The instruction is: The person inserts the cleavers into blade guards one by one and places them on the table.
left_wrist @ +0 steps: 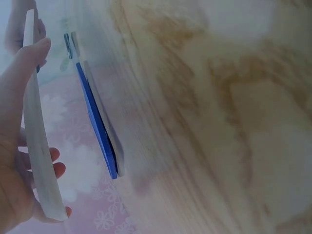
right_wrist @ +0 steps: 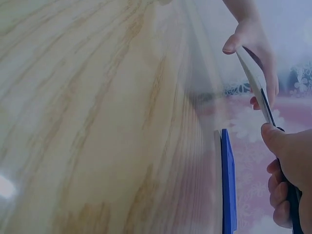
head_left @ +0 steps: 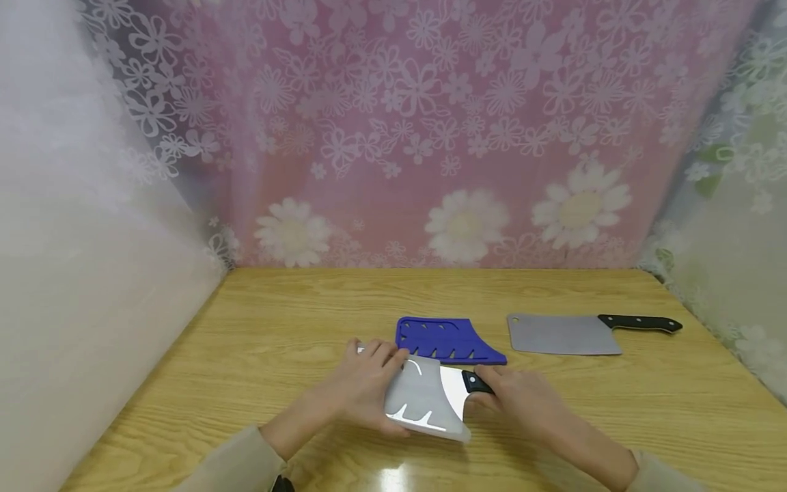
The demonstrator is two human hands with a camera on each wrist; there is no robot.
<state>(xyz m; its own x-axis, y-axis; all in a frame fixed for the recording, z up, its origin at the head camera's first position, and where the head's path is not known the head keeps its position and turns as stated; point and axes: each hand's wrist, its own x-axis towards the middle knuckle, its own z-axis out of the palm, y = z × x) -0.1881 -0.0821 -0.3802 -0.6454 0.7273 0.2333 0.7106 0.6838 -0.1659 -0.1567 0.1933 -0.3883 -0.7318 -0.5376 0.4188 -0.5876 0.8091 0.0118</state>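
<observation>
A white slotted blade guard (head_left: 415,391) covers most of the blade of a cleaver (head_left: 453,389), held up off the table. My left hand (head_left: 367,386) grips the guard at its left end, thumb below and fingers over the top edge. At the other side my right hand (head_left: 519,400) holds the cleaver's black handle. A strip of bare blade shows between guard and handle. In the left wrist view the guard (left_wrist: 39,126) is seen edge-on between thumb and fingers. The right wrist view shows fingers wrapped round the dark handle (right_wrist: 293,207).
Behind the hands a blue slotted blade guard (head_left: 439,338) lies on the wooden table (head_left: 295,301). To its right lies a second cleaver (head_left: 562,335), its black handle (head_left: 642,322) pointing right. Floral curtains (head_left: 381,137) stand at the back and sides.
</observation>
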